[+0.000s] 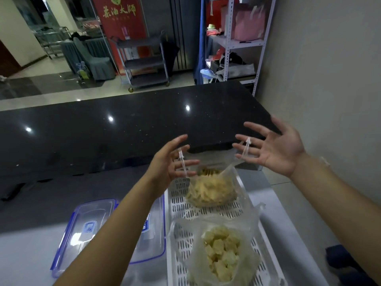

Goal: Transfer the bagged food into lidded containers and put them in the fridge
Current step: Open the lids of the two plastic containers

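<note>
Two clear plastic bags lie in a white perforated tray (179,211). The far bag (210,191) holds pale yellow shreds, and its two thin handles stick upright. The near bag (223,254) holds pale yellow chunks and gapes at the top. My left hand (171,162) and my right hand (274,145) hover above the far bag, palms facing each other, fingers spread. Each handle stands just in front of a hand's fingertips; I cannot tell whether they touch. A clear lidded container with blue clips (86,228) sits left of the tray, and a second one (153,230) is partly hidden by my left forearm.
Tray and containers rest on a steel worktop (31,244). A raised black stone counter (123,131) runs behind it. A plain wall (329,79) closes the right side. A dark object (340,259) sits at the lower right. Trolleys and metal shelving stand beyond the counter.
</note>
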A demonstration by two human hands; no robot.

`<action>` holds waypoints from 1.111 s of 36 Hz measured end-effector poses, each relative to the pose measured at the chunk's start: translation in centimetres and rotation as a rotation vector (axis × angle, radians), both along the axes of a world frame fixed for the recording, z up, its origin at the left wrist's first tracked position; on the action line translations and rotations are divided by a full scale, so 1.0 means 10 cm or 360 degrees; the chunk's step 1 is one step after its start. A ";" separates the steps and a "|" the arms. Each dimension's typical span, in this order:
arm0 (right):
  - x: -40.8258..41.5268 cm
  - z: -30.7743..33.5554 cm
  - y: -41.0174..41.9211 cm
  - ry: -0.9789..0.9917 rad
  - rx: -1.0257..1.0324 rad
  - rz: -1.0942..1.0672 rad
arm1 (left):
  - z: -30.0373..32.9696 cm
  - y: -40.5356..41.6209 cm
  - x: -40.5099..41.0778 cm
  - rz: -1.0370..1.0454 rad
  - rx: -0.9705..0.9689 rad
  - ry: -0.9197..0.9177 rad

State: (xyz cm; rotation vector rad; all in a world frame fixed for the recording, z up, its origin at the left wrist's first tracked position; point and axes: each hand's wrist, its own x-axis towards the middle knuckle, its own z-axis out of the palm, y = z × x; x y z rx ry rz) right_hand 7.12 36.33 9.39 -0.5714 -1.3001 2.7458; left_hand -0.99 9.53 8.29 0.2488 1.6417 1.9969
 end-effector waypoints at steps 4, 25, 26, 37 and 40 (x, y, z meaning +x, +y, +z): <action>0.04 -0.07 0.03 -0.0056 0.0021 -0.0089 | -0.08 -0.05 -0.03 0.0090 0.0020 -0.0024; 0.73 0.13 -1.29 0.0309 0.2717 0.0546 | -0.43 -0.85 0.83 0.0136 -0.1603 0.0923; 0.75 0.11 -1.38 0.0370 0.2738 0.0598 | -0.51 -0.92 0.91 0.0186 -0.1571 0.0822; 0.80 -0.11 -2.31 0.1045 0.2741 0.0901 | -1.04 -2.07 1.48 0.0356 -0.2192 0.0471; 0.77 -0.30 -2.54 0.1015 0.2830 0.0997 | -0.99 -2.35 1.48 0.0418 -0.2287 0.0395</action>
